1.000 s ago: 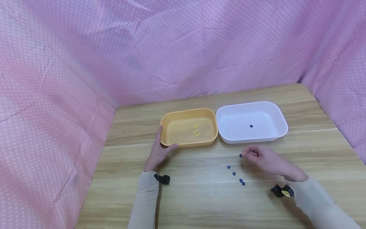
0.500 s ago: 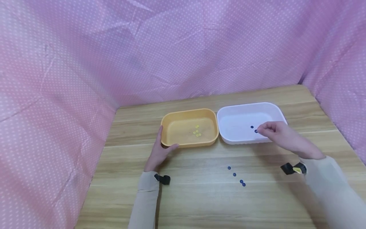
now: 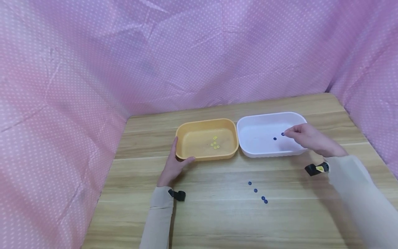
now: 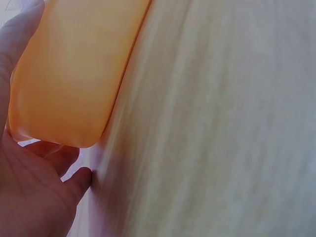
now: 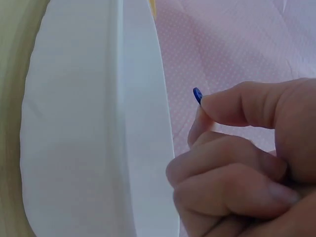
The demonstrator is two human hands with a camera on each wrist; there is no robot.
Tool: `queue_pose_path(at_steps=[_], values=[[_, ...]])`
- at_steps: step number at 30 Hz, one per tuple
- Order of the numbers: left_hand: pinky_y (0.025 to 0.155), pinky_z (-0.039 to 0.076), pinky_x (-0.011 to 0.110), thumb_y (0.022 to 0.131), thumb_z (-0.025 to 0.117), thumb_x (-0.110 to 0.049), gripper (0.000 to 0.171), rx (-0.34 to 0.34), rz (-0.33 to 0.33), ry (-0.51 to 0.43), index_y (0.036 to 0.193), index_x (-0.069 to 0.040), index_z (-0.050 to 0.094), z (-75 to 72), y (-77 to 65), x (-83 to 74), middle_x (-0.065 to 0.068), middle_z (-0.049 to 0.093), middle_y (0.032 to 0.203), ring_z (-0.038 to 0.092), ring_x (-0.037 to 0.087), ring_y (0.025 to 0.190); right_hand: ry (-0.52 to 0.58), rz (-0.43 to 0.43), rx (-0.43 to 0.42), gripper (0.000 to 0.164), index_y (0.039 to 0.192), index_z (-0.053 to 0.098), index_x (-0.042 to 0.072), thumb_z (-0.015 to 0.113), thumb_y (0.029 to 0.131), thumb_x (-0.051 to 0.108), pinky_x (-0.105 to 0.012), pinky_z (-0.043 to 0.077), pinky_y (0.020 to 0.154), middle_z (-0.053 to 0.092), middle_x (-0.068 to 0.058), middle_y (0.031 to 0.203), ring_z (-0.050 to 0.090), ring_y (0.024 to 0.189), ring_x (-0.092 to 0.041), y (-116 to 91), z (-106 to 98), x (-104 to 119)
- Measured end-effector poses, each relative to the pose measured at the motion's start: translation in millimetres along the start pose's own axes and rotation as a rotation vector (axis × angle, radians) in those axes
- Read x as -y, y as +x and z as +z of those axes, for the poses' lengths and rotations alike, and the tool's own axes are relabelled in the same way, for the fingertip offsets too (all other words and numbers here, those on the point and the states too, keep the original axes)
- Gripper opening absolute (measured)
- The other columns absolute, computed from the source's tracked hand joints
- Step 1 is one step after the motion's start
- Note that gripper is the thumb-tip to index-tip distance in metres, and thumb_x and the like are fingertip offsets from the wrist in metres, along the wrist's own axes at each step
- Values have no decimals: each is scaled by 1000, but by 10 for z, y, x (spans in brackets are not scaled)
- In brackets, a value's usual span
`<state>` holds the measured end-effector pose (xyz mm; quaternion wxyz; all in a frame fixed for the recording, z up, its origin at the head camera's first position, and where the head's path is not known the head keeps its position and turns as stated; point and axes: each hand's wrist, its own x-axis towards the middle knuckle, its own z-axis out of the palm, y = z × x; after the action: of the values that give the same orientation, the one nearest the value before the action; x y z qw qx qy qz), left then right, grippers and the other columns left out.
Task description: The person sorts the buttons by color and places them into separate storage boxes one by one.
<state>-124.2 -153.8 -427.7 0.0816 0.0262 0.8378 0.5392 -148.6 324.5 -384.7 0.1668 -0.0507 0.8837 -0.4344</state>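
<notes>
My right hand [image 3: 306,136] is over the right part of a white bin [image 3: 258,153]. Between thumb and index finger it pinches a small blue button [image 5: 198,95], its other fingers curled in. Another blue button [image 3: 275,138] lies on the bin's floor. My left hand [image 3: 172,166] holds the near left corner of an orange bin [image 3: 205,159], thumb along the front wall and fingers at the left end. Several small yellow buttons [image 3: 215,143] lie inside that bin.
Several blue buttons [image 3: 255,190] lie in a slanting row on the wooden table [image 3: 217,214], in front of the bins. The two bins stand side by side, nearly touching. Pink dotted cloth [image 3: 192,52] hangs behind the table and at its sides.
My right hand has picked a blue button off the table and carried it up and right, over the white bin. The left hand stays at the orange bin's corner.
</notes>
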Motion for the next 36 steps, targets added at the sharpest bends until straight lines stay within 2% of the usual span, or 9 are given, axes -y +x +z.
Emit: queue_pose_path(at_steps=[3, 6, 8, 13, 15, 21, 26, 34, 36], values=[[117, 18, 37, 81, 81, -26, 112, 4, 8, -5, 157, -16, 0, -1, 6, 2, 9, 10, 162, 21, 22, 144, -3, 30, 17, 42, 109, 62, -10, 50, 102, 29, -28, 29, 46, 29, 4, 60, 31, 53, -11, 56, -21, -10], [116, 19, 37, 81, 81, -26, 112, 7, 13, -16, 157, -16, 0, -1, 9, 6, 10, 10, 162, 21, 24, 144, -27, 62, 28, 36, 88, 60, -5, 50, 101, 28, -28, 30, 48, 30, 4, 58, 32, 53, -12, 131, -23, -23], [116, 19, 38, 81, 81, -26, 112, 7, 14, -19, 157, -16, 0, -2, 10, 12, 10, 10, 162, 21, 24, 144, -35, 69, 29, 34, 83, 60, -3, 51, 100, 25, -27, 30, 48, 29, 5, 58, 32, 53, -12, 187, -13, -37], [117, 18, 37, 81, 81, -28, 112, 2, 5, -8, 157, -18, 0, 2, 17, 25, 9, 10, 162, 20, 23, 144, -37, 76, 32, 30, 86, 67, -7, 52, 97, 16, -25, 29, 46, 30, 7, 55, 32, 51, -10, 306, 28, -68], [117, 18, 37, 81, 81, -28, 112, 3, 0, -7, 157, -18, 0, 3, 20, 27, 9, 10, 162, 20, 22, 145, -41, 92, 42, 30, 81, 66, -6, 52, 96, 15, -24, 30, 46, 32, 7, 54, 33, 50, -9, 333, 44, -71], [117, 18, 37, 81, 81, -28, 113, 6, 4, -11, 157, -17, 0, -1, 21, 30, 9, 10, 162, 20, 23, 145, -68, 113, 63, 38, 56, 43, 13, 50, 92, 11, -23, 30, 46, 32, 8, 52, 33, 48, -9, 382, 84, -77], [117, 17, 38, 81, 81, -27, 111, -4, 13, -4, 157, -17, 1, -3, 13, 25, 9, 11, 162, 19, 22, 145, -159, 95, 46, 39, 53, 34, 17, 48, 89, 9, -25, 30, 47, 30, 8, 52, 32, 48, -10, 447, 127, -125], [117, 17, 39, 81, 81, -30, 111, -7, 7, 19, 157, -17, 1, 12, 4, 24, 10, 11, 162, 18, 24, 145, -250, 126, 66, 33, 59, 35, 13, 43, 91, 13, -29, 33, 50, 35, 2, 58, 36, 51, -13, 516, 184, -195], [117, 16, 39, 80, 82, -32, 113, -9, 2, 15, 157, -19, 1, 20, 36, 98, 8, 10, 162, 17, 24, 146, -258, 136, 65, 29, 63, 37, 11, 43, 91, 14, -30, 35, 51, 37, -1, 62, 38, 54, -15, 509, 183, -193]])
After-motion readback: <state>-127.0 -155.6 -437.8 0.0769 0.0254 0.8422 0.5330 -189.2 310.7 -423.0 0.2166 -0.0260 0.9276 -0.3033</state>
